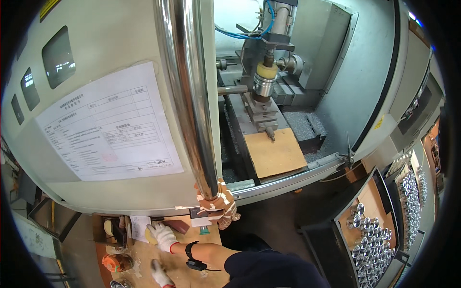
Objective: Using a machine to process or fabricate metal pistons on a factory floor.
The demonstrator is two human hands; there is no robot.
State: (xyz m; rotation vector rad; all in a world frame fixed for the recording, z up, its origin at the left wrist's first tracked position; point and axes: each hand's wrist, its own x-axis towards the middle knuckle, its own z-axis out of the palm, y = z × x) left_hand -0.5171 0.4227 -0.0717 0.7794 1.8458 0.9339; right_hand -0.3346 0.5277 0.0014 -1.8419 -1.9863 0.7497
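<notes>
My right hand [164, 236], in a white glove with a red cuff, reaches over a worktable [189, 240]. Its fingers are closed on a yellowish round pad [150, 235], partly hidden by the glove. My left hand [161, 274], gloved the same way, is low over the table, smeared by motion; what it holds, if anything, does not show. Beside the right hand lie a white paper sheet [139, 227] and a dark reddish flat block [177, 225]. Nearer stand an orange-lidded jar [117, 262] and a shiny metal cylinder [121, 283].
Inside the open machine, a metal cylindrical part [264, 85] is clamped under a yellow pad [267, 71]. A chrome post [189, 96] with camouflage cloth [218, 204] rises beyond the table. A wooden box [98, 230] stands left. Several shiny metal parts [370, 240] fill a tray at right.
</notes>
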